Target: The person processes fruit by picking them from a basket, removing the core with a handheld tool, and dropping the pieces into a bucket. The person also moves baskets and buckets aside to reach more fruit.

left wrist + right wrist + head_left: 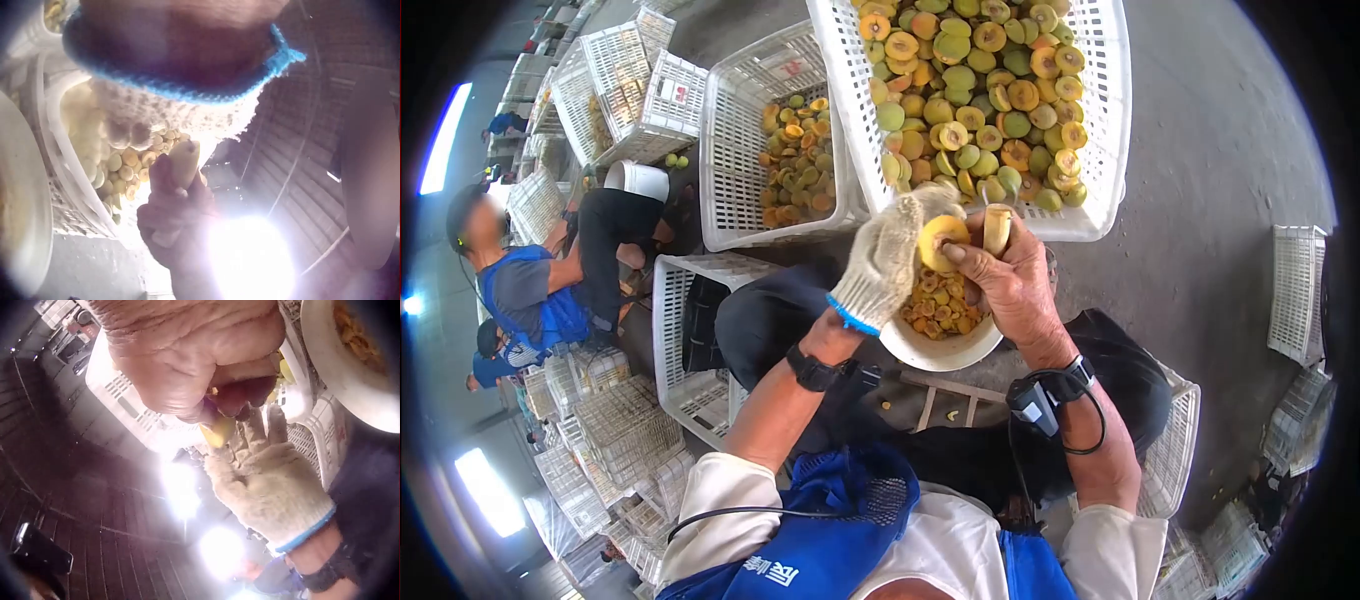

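A yellow-fleshed fruit half with a brown centre lies against the fingers of the gloved left hand. The bare right hand has its thumb on that half and its fingers round a pale handle. In the left wrist view the right hand pinches the fruit half below the glove. The right wrist view has the left glove palm visible, fingers extended beside the fruit. A white bucket of orange fruit pieces stands beneath both hands.
A white crate of halved fruit stands in front, with another crate of fruit to its left. An empty-looking crate is beside the left knee. At far left a seated person is near stacked crates.
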`<state>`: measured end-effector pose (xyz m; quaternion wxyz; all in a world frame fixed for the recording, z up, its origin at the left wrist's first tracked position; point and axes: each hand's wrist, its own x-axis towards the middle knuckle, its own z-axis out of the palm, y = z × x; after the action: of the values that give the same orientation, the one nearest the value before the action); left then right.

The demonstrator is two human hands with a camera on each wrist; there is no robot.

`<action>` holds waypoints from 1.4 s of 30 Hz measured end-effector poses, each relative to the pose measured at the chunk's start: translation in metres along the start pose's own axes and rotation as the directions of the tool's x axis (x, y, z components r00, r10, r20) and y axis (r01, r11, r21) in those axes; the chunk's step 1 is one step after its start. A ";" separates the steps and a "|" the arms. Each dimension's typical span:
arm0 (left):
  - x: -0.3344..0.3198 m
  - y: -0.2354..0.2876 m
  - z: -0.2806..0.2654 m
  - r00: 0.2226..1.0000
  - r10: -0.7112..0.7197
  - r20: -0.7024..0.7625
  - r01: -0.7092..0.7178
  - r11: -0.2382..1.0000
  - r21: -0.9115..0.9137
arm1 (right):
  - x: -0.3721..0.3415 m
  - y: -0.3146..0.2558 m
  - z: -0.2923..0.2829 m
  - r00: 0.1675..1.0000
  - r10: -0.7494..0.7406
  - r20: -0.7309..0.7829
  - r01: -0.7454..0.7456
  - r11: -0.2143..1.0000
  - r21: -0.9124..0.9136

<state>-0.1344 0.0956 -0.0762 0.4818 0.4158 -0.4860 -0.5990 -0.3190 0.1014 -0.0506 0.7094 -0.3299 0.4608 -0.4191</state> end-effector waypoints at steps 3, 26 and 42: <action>0.003 -0.003 -0.002 0.995 0.071 0.075 -0.092 0.937 0.337 | 0.006 0.004 0.010 0.993 -0.115 -0.020 0.105 0.956 -0.272; 0.021 -0.022 -0.016 0.878 -0.323 -0.352 0.188 0.911 -0.367 | 0.019 0.006 0.014 0.966 -0.217 0.138 0.229 0.477 -0.849; 0.012 -0.028 -0.008 0.939 -0.087 -0.333 0.038 0.988 -0.151 | 0.017 0.025 0.023 0.898 -0.382 0.219 0.248 0.028 -0.968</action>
<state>-0.1340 0.0844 -0.1056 0.5674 0.4922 -0.3384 -0.5668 -0.2862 0.0986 -0.0701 0.1734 -0.7855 0.5700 -0.1675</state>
